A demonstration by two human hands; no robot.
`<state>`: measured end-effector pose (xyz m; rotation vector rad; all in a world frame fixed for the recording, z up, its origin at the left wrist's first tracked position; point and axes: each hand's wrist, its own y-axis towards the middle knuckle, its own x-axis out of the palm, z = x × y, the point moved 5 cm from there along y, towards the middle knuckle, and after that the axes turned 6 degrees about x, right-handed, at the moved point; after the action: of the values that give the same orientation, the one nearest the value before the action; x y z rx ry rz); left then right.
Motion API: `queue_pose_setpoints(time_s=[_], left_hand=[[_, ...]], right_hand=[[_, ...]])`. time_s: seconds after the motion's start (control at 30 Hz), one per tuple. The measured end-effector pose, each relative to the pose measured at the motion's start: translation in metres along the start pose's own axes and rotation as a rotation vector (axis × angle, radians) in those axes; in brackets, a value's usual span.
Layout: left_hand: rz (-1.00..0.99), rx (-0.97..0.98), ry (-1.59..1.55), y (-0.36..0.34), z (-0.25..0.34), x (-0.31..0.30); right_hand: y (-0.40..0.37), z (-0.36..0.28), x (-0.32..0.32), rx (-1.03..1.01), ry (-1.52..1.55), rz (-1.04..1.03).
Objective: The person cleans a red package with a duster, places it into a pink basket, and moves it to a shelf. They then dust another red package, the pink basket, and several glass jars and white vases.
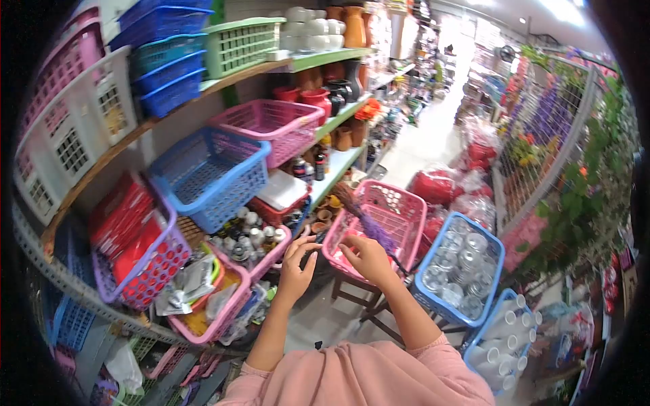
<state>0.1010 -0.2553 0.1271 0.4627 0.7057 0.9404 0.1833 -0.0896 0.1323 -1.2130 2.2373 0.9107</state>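
Observation:
My left hand (298, 265) is raised in front of me, left of the pink basket (418, 227), its fingers bent and its thumb apart. A dark patch shows between thumb and fingers; whether it is an object or background I cannot make out. Over the near edge of that basket is my right hand (367, 259), fingers spread and thumb apart, with nothing visible in it. A bundle of purple dried flowers (376, 232) lies across the basket just beyond this hand. The basket rests on a brown wooden stool (355, 285).
At right stand a blue basket of clear glassware (460, 260) and another with white vases (504, 342). Shelves at left carry a blue basket (223, 177), a pink basket (271, 125) and a purple basket (152, 264). Red wrapped bundles (437, 186) line the aisle.

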Motion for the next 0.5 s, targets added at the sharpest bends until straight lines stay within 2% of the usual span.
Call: queue_pose_setpoints(time_s=[0.17, 0.33, 0.43, 0.5], left_hand=[[-0.170, -0.039, -0.132, 0.000, -0.031, 0.080], [-0.270, -0.107, -0.207, 0.000, -0.084, 0.134], [-0.352, -0.202, -0.255, 0.003, -0.115, 0.160], [-0.387, -0.195, -0.270, 0.008, -0.142, 0.177]], right_hand=[[-0.038, 0.084, -0.044, 0.360, -0.144, 0.121], [-0.059, 0.147, -0.036, 0.526, -0.149, 0.094], [-0.061, 0.172, -0.023, 0.465, -0.245, 0.164], [-0.058, 0.188, -0.014, 0.463, -0.265, 0.200]])
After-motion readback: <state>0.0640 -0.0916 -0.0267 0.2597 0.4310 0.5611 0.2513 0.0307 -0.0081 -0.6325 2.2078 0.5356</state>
